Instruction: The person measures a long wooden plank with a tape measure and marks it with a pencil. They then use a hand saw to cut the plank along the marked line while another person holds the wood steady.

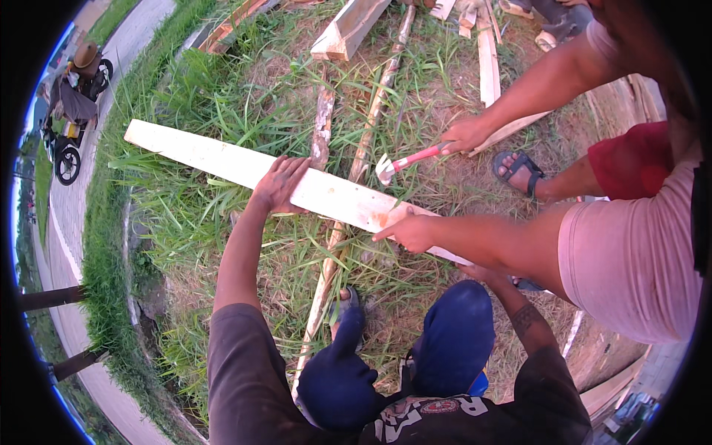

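Note:
A long, pale wooden board point(343, 200) lies slantwise in front of me, above the grass. My left hand point(283, 184) grips its middle, fingers over the top face and thumb at the near edge. At the board's right end is my right hand point(486, 275), holding it from below; a co-worker's forearm partly covers that hand. The co-worker's hand point(409, 231) rests on the board with the index finger stretched along it. With the other hand point(466, 135) the co-worker holds a claw hammer point(406, 162) with a red handle, its head just beyond the board.
Thin poles point(324, 289) and a rough strip of wood point(323, 122) lie on the grass under the board. Farther off are a thick timber point(348, 33) and a plank point(488, 67). The co-worker's sandalled foot point(519, 172) stands at right. A motorcycle point(70, 122) is on the path at left.

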A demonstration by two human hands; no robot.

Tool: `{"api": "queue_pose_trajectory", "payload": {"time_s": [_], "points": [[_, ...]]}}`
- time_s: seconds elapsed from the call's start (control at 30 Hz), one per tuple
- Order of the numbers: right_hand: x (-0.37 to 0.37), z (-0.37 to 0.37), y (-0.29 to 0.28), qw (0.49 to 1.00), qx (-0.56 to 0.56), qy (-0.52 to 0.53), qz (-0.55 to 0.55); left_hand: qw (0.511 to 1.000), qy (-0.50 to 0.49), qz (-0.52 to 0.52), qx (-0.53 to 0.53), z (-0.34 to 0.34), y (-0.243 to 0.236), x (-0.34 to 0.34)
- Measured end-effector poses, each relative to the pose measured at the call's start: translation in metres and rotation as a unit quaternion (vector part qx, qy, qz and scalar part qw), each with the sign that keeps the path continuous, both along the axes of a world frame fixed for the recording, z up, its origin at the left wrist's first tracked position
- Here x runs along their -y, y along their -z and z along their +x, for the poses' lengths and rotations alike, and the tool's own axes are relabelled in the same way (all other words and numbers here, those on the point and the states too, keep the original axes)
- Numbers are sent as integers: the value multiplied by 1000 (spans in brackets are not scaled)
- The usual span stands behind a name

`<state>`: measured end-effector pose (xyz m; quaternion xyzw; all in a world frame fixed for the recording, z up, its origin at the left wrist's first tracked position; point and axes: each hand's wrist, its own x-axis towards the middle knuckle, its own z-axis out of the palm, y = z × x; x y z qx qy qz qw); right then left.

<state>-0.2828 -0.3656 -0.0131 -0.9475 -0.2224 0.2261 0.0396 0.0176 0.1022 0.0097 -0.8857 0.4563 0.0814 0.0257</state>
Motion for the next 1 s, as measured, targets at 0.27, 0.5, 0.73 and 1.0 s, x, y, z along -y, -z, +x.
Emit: {"api": "queue_pose_trajectory", "payload": {"time_s": [0.27,0.5,0.73,1.0], "points": [[41,-49,-4,939,96,329,32,1000,9,0,-5,1,-6,20],[42,-45,-10,940,76,329,54,967,10,251,37,-7,-6,32],[51,-45,-14,935,-22,354,28,985,-21,-157,-67,-118,-17,172],[49,-51,-20,928,-34,371,20,958,-151,-198,-139,-125,38,221]]}}
